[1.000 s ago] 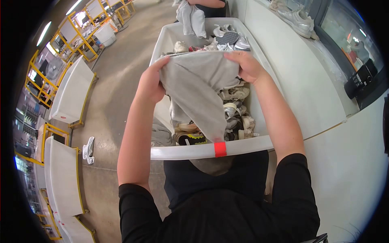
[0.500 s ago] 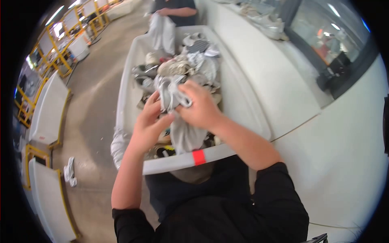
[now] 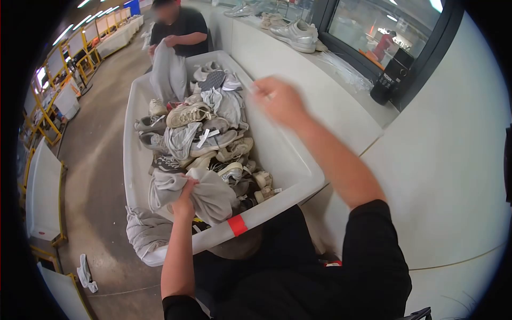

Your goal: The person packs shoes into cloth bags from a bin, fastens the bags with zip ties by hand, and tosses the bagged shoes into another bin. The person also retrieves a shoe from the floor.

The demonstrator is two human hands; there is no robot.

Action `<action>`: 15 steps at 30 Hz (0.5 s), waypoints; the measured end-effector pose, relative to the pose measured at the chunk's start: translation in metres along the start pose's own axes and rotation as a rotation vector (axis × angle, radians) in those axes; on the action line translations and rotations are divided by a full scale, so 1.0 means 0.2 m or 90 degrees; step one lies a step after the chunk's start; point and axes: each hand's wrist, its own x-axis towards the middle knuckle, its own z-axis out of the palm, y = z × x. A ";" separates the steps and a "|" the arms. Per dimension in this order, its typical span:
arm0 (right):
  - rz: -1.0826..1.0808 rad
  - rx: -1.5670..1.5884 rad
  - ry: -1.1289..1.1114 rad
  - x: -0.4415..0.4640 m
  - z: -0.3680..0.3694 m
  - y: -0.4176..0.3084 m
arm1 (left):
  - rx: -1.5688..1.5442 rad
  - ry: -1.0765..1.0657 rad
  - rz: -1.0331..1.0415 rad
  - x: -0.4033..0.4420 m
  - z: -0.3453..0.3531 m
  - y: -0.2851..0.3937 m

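Head-worn view, facing forward-down, close above hands (image 3: 184,198)

Vs. 1 sec ago, grey cloth (image 3: 214,198) is no longer stretched btwn. both hands: it's bunched in L hand (image 3: 184,202) alone, approx. 8 o'clock. R hand (image 3: 280,102), blurred & curled, is off it, up at 1 o'clock. View's swung R, so bin (image 3: 277,160) sits further L; co-worker (image 3: 188,26) now shows more fully, 11 o'clock.

Black canister (image 3: 392,77) stands on window ledge (image 3: 377,110) at upper right; white cart (image 3: 44,186) stands on floor (image 3: 101,181) at left.
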 end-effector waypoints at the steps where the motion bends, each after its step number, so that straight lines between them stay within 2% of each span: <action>1: 0.077 -0.095 0.064 0.11 -0.18 0.17 | -0.133 0.029 -0.059 0.00 -0.02 -0.03; 2: 0.039 -0.246 0.153 0.22 -0.34 0.34 | -0.134 0.029 -0.060 -0.01 -0.03 -0.05; 4: 0.251 -0.442 0.153 0.33 -0.61 0.59 | -0.145 0.081 -0.087 -0.04 -0.02 -0.09; 6: 0.361 -0.586 0.127 0.35 -0.73 0.77 | -0.149 0.108 -0.104 -0.06 -0.03 -0.14; 11: 0.407 -0.592 0.084 0.38 -0.73 0.91 | -0.176 0.094 -0.122 -0.07 -0.05 -0.21; 15: 0.465 -0.588 0.134 0.42 -0.76 0.94 | -0.199 0.128 -0.153 -0.09 -0.03 -0.15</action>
